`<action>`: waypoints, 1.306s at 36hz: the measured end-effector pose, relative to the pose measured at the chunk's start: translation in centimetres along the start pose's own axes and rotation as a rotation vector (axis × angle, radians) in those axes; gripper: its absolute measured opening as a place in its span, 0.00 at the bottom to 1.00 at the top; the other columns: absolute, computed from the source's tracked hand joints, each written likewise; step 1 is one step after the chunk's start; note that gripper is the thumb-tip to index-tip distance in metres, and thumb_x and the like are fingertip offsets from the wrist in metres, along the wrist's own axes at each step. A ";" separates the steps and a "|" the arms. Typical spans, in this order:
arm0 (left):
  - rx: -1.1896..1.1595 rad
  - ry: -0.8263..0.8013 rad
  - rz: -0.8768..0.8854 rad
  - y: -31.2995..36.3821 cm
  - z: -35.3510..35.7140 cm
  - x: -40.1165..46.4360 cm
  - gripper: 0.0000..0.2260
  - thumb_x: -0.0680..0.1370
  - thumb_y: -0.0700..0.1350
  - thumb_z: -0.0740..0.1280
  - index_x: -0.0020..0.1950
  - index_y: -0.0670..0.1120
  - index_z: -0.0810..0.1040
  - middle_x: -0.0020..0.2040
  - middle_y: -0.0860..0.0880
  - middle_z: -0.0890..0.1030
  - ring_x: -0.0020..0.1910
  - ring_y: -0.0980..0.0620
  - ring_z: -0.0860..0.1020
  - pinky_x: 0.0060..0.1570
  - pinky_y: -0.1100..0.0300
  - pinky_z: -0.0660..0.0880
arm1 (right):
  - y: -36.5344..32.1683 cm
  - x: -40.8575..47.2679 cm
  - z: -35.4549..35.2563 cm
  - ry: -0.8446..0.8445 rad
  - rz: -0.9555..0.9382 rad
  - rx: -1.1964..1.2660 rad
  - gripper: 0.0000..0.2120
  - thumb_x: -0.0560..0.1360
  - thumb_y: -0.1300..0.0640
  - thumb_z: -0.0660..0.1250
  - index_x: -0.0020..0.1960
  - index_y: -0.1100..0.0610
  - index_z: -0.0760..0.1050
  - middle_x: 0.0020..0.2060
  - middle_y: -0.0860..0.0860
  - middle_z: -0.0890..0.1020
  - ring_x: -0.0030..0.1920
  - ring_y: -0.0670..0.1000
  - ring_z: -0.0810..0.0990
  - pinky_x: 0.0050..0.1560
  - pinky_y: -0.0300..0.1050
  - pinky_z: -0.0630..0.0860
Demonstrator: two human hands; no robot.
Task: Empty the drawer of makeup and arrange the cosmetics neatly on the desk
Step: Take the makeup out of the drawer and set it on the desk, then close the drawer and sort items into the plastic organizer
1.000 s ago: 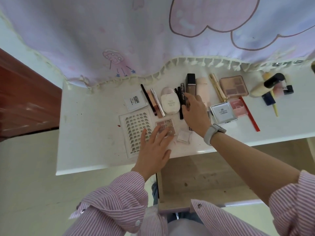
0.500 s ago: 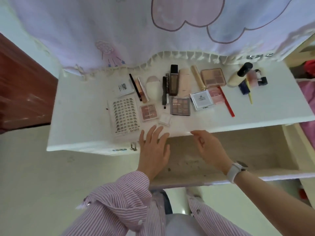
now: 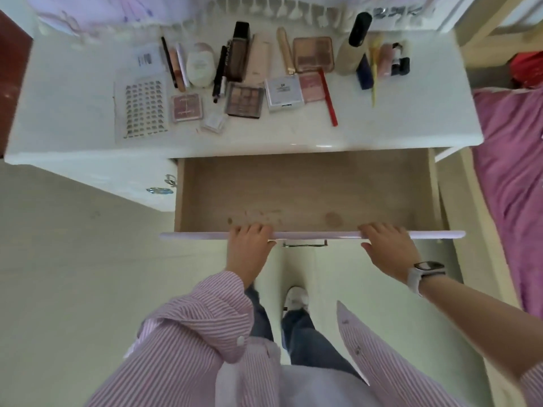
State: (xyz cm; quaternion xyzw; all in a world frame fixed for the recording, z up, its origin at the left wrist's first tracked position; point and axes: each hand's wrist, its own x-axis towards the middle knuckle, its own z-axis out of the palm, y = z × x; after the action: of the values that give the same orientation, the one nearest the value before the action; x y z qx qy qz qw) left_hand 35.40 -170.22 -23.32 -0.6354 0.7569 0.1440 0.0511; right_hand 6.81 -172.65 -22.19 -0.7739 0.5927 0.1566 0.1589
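I look down on a white tabletop (image 3: 73, 113) with a pale floor (image 3: 73, 274) below it. A bed with a pink cover (image 3: 511, 171) is on the right, and a frilly pink cloth (image 3: 88, 13) hangs at the back.

The drawer (image 3: 308, 195) is pulled out under the tabletop. I see only its bare wood bottom with a few marks on it. My left hand (image 3: 248, 248) and my right hand (image 3: 388, 248) both hold the drawer's front edge, with the fingers curled over the top of it. There is a watch (image 3: 423, 270) on my right wrist.

The makeup is all up on the tabletop, laid close together. A clear sheet of fake lashes (image 3: 144, 108) is on the left. Just beside it is a small pink blush (image 3: 186, 107), then a brown eyeshadow box (image 3: 244, 100) and a white square box (image 3: 283, 91). A red pencil (image 3: 328, 96) lies to the right. A dark bottle (image 3: 239, 51) and a white round tub (image 3: 200, 64) lie behind them.

Nothing blocks the drawer.
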 end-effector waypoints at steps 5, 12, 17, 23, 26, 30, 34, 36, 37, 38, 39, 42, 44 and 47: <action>0.129 0.006 0.087 -0.3 0.3 1.2 0.13 0.62 0.48 0.80 0.40 0.46 0.81 0.34 0.48 0.81 0.31 0.47 0.79 0.36 0.54 0.77 | 1.3 0.6 0.1 0.045 -0.035 -0.126 0.11 0.65 0.57 0.76 0.43 0.56 0.76 0.35 0.52 0.80 0.35 0.56 0.79 0.36 0.46 0.71; 0.127 0.136 0.174 -1.0 0.1 1.6 0.11 0.63 0.46 0.79 0.39 0.45 0.81 0.33 0.49 0.80 0.30 0.47 0.78 0.31 0.56 0.75 | 2.4 0.7 -0.9 0.173 -0.147 -0.125 0.17 0.55 0.60 0.80 0.34 0.56 0.73 0.25 0.50 0.75 0.24 0.54 0.75 0.25 0.41 0.67; 0.130 0.217 0.144 -0.5 -1.2 3.7 0.09 0.64 0.47 0.79 0.38 0.46 0.81 0.33 0.50 0.80 0.31 0.49 0.77 0.35 0.56 0.72 | 3.3 2.7 -2.7 0.223 -0.134 -0.151 0.16 0.57 0.59 0.80 0.35 0.57 0.73 0.30 0.52 0.77 0.32 0.56 0.77 0.30 0.45 0.70; 0.197 0.301 -0.005 -1.7 -3.2 8.0 0.32 0.61 0.53 0.79 0.60 0.43 0.75 0.63 0.40 0.74 0.63 0.38 0.70 0.62 0.40 0.63 | 3.2 6.7 -5.1 0.223 -0.013 -0.165 0.39 0.62 0.54 0.78 0.69 0.59 0.66 0.67 0.61 0.70 0.67 0.64 0.69 0.62 0.65 0.67; 0.211 0.279 -0.023 -1.6 -4.8 10.2 0.46 0.60 0.51 0.80 0.71 0.44 0.61 0.72 0.39 0.62 0.71 0.37 0.59 0.66 0.39 0.56 | 3.5 8.8 -6.7 0.244 0.037 -0.185 0.46 0.70 0.47 0.70 0.76 0.57 0.44 0.76 0.58 0.48 0.75 0.61 0.47 0.71 0.63 0.49; 0.199 0.250 0.002 -1.6 -5.7 12.6 0.46 0.62 0.46 0.80 0.73 0.41 0.60 0.73 0.39 0.63 0.71 0.38 0.62 0.66 0.41 0.63 | 3.7 11.1 -7.6 0.209 0.094 -0.185 0.46 0.75 0.45 0.62 0.74 0.61 0.32 0.75 0.59 0.39 0.75 0.59 0.39 0.73 0.60 0.42; 0.219 0.279 0.042 -2.3 -5.5 13.6 0.44 0.55 0.45 0.82 0.67 0.38 0.69 0.66 0.38 0.73 0.63 0.37 0.73 0.56 0.43 0.72 | 3.9 12.0 -7.9 0.224 0.070 -0.260 0.48 0.70 0.47 0.70 0.75 0.65 0.44 0.73 0.64 0.54 0.74 0.64 0.52 0.73 0.59 0.50; 0.232 0.301 0.050 -2.3 -5.4 13.8 0.44 0.53 0.47 0.83 0.65 0.39 0.70 0.63 0.39 0.75 0.60 0.38 0.75 0.53 0.44 0.73 | 4.3 12.4 -7.9 0.282 0.031 -0.249 0.51 0.58 0.49 0.80 0.71 0.67 0.59 0.65 0.67 0.69 0.66 0.67 0.68 0.66 0.61 0.65; 0.241 0.313 0.046 -2.3 -5.5 14.0 0.43 0.53 0.48 0.83 0.64 0.40 0.70 0.62 0.40 0.76 0.59 0.39 0.75 0.51 0.45 0.72 | 4.4 12.7 -8.0 0.308 0.014 -0.240 0.51 0.53 0.50 0.82 0.67 0.67 0.63 0.59 0.66 0.74 0.60 0.67 0.73 0.62 0.62 0.70; 0.242 0.324 0.039 -2.3 -5.5 14.2 0.42 0.53 0.48 0.83 0.63 0.40 0.70 0.61 0.41 0.76 0.57 0.40 0.74 0.50 0.46 0.72 | 4.6 12.9 -8.0 0.329 0.003 -0.236 0.50 0.50 0.50 0.83 0.64 0.66 0.64 0.55 0.66 0.76 0.56 0.67 0.76 0.58 0.61 0.73; 0.232 0.334 0.034 -2.3 -5.5 14.5 0.41 0.53 0.48 0.82 0.61 0.41 0.70 0.60 0.41 0.76 0.57 0.41 0.72 0.49 0.46 0.72 | 4.7 13.1 -8.1 0.345 -0.006 -0.245 0.48 0.49 0.50 0.83 0.62 0.66 0.65 0.52 0.65 0.77 0.53 0.66 0.78 0.56 0.60 0.75; 0.217 0.358 0.018 -2.2 -5.6 14.7 0.39 0.54 0.47 0.82 0.60 0.41 0.70 0.59 0.41 0.76 0.55 0.42 0.68 0.47 0.45 0.71 | 4.8 13.5 -8.3 0.386 -0.021 -0.262 0.46 0.50 0.48 0.82 0.59 0.64 0.65 0.49 0.63 0.78 0.49 0.63 0.79 0.53 0.56 0.76; 0.233 0.349 0.013 -2.1 -5.4 14.6 0.38 0.56 0.47 0.81 0.61 0.41 0.69 0.59 0.41 0.76 0.56 0.42 0.68 0.48 0.45 0.69 | 4.9 13.5 -8.3 0.387 -0.024 -0.272 0.46 0.49 0.47 0.82 0.59 0.64 0.66 0.49 0.62 0.78 0.48 0.63 0.79 0.52 0.55 0.76; 0.250 0.355 -0.010 -1.9 -5.0 14.5 0.37 0.58 0.46 0.81 0.62 0.41 0.68 0.60 0.40 0.76 0.57 0.41 0.71 0.50 0.45 0.68 | 4.9 13.4 -8.3 0.390 -0.024 -0.280 0.46 0.50 0.47 0.82 0.59 0.64 0.66 0.49 0.62 0.78 0.49 0.63 0.79 0.51 0.55 0.76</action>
State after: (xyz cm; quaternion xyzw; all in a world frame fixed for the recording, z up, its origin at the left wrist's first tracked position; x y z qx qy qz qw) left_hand 35.08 -185.63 -22.61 -0.6433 0.7628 -0.0653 -0.0038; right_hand 5.84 -189.09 -20.83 -0.8111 0.5753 0.0826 -0.0655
